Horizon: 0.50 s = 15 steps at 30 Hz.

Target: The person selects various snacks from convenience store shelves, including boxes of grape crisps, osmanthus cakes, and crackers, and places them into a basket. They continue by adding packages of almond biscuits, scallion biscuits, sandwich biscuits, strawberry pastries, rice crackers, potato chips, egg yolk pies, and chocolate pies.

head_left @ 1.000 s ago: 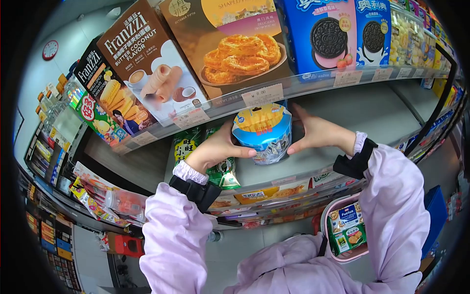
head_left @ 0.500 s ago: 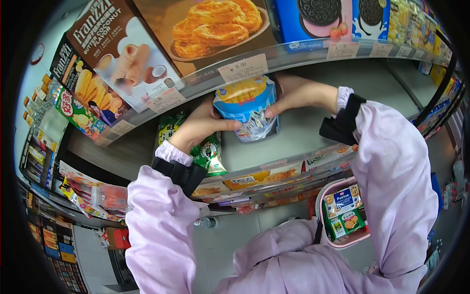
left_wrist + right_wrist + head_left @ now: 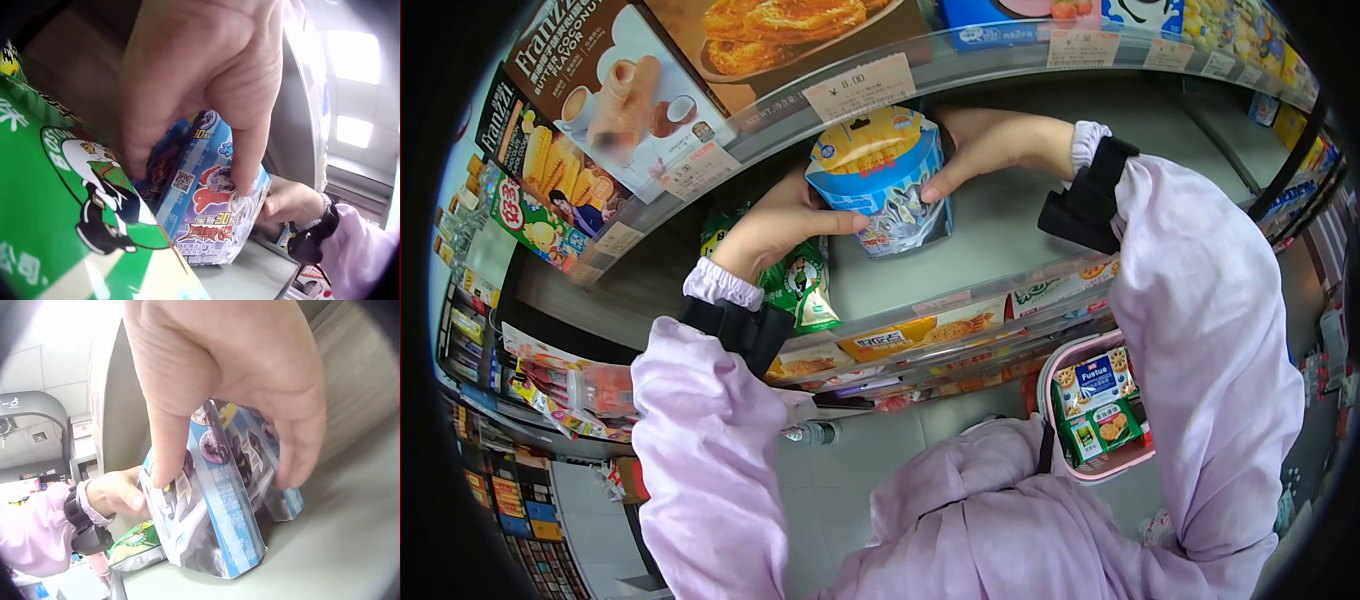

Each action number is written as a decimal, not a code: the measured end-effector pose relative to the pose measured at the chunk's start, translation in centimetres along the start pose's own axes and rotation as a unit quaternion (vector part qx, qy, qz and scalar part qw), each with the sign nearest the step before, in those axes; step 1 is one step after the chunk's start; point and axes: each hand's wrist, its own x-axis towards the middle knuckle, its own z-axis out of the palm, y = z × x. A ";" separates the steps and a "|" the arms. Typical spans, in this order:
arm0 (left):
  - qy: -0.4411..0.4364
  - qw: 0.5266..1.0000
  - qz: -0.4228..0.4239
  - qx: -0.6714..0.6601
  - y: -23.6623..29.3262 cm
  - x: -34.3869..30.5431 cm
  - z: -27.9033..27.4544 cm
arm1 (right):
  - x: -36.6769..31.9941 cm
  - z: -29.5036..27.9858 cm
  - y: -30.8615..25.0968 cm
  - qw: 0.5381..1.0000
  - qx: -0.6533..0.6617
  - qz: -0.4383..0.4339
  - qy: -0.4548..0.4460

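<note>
Fingers of my left grip curled round one side of a blue snack pack, with the thumb laid across its front. My right grip pinched the opposite side, thumb forward and the other fingers behind. Both grips were closed on the pack and held it between them at the shelf, tilted, just under the price tag on the shelf edge above. I could not tell whether its base rested fully on the board.

The head view alone showed the pack's yellow top. The left wrist view gave the side I could not see from above, with a small square code and a red figure on the pack, and my right grip beyond it. The right wrist view showed the other face, grey-white figures beside a panel of small print, with my left grip behind.

A green bag lay just beside my left wrist, and its cartoon figure filled the left wrist view. Only the head view took in the Franzzi box on the shelf above and the pink basket below my right arm, which held biscuit boxes.
</note>
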 end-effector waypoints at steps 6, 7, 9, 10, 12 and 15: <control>0.024 0.999 0.036 0.001 -0.8 -0.1 0.6 | -0.7 0.5 -0.5 0.999 0.004 0.010 0.031; 0.022 0.999 0.030 -0.002 -0.9 0.0 0.6 | -0.8 0.6 -0.6 0.999 0.012 0.011 0.032; 0.017 0.999 0.029 -0.013 -1.0 0.1 0.6 | -0.9 0.6 -0.7 0.999 0.021 0.018 0.028; 0.013 0.999 0.029 -0.019 -1.0 0.1 0.6 | -0.9 0.6 -0.6 0.999 0.025 0.022 0.026; 0.009 0.999 0.034 -0.017 -1.0 -0.1 0.6 | -0.8 0.4 -0.4 0.999 0.020 0.034 0.029; 0.042 0.998 0.029 0.037 -0.3 -1.1 0.5 | -1.3 0.3 0.5 0.993 -0.080 0.021 0.081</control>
